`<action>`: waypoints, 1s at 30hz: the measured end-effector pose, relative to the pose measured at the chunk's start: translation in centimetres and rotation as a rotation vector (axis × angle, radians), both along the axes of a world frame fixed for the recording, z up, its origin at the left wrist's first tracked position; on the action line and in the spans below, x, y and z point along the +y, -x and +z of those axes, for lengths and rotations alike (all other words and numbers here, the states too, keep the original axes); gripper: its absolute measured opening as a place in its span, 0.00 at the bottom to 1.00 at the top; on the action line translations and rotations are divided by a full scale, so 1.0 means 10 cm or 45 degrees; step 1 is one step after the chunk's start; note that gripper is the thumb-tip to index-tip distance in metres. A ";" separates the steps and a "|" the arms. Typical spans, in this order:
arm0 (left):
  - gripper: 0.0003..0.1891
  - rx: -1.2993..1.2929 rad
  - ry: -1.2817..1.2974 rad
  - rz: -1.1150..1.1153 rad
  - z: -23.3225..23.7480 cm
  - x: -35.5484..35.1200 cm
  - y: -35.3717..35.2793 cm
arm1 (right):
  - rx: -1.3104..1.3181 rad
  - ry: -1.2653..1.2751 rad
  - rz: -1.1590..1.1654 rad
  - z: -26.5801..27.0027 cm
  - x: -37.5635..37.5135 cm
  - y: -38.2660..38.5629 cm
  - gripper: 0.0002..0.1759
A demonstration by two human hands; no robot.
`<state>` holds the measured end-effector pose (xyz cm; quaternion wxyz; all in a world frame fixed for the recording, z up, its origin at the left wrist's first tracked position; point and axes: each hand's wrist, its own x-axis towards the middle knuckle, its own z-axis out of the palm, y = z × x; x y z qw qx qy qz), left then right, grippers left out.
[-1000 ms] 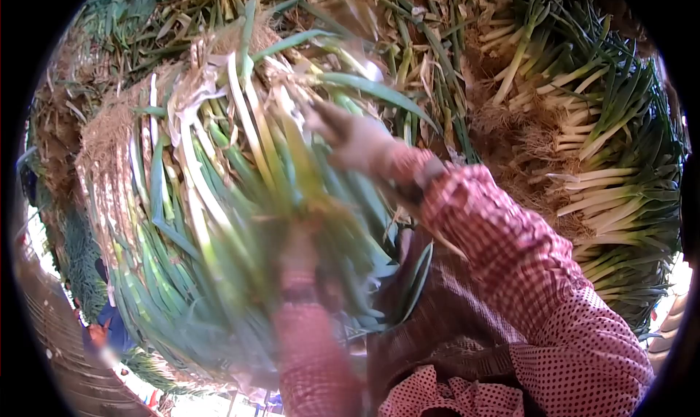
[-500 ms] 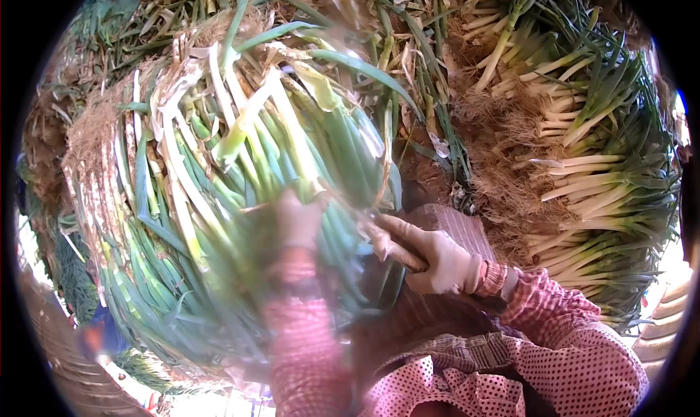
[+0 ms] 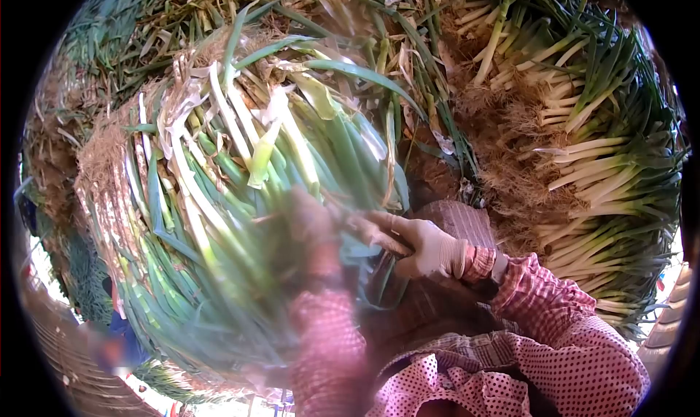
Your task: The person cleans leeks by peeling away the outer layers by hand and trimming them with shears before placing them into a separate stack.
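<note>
R hand [image 3: 423, 248] in pale glove w/ ribbed cuff, fingers close tog.; can't tell if pinching. L hand [image 3: 312, 216] blurred, can't tell its grip, nr smooth green leaves. Onions [image 3: 297, 141], glossy white stems, just beyond L grip; stringy-rooted stack [image 3: 594, 191] right of R grip.

1. Round fisheye view, bending strongly toward a black surround.
2. Bright daylight; white glare burns out the edge at seven o'clock.
3. Central left hand [image 3: 313, 216] motion-blurred; right hand [image 3: 429, 248], toward four o'clock, clearer.
4. Leaves [image 3: 240, 337] at seven hazy; pale stalks [image 3: 601, 151] at three sharper.
</note>
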<state>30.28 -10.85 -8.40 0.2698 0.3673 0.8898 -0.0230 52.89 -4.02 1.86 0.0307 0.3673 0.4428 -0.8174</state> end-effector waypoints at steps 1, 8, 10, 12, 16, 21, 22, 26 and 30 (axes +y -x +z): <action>0.33 0.022 -0.058 0.005 -0.04 -0.03 0.00 | 0.049 0.035 -0.034 0.01 0.04 0.03 0.57; 0.41 -0.150 -0.148 0.183 0.09 -0.03 0.12 | 0.005 0.156 -0.157 -0.02 -0.02 0.13 0.55; 0.42 -0.135 -0.141 0.186 0.08 -0.02 0.17 | -0.061 0.088 -0.043 0.12 -0.05 0.10 0.55; 0.42 -0.112 -0.163 0.173 -0.02 -0.08 0.16 | 0.019 0.060 -0.074 0.22 -0.12 0.07 0.54; 0.40 -0.119 -0.265 0.139 -0.09 -0.15 0.20 | -0.138 0.196 0.047 0.37 0.01 0.11 0.54; 0.38 -0.162 -0.178 0.152 -0.08 -0.06 0.19 | -0.162 0.084 -0.046 0.28 -0.09 0.15 0.55; 0.37 -0.196 -0.169 0.173 0.05 0.02 0.17 | -0.176 0.048 -0.047 0.22 -0.09 0.18 0.55; 0.33 -0.205 -0.072 0.125 0.11 0.03 0.20 | -0.213 0.019 -0.126 0.12 -0.02 0.36 0.56; 0.29 -0.336 -0.178 0.311 0.08 0.09 0.20 | -0.240 -0.121 -0.106 -0.09 0.25 0.56 0.54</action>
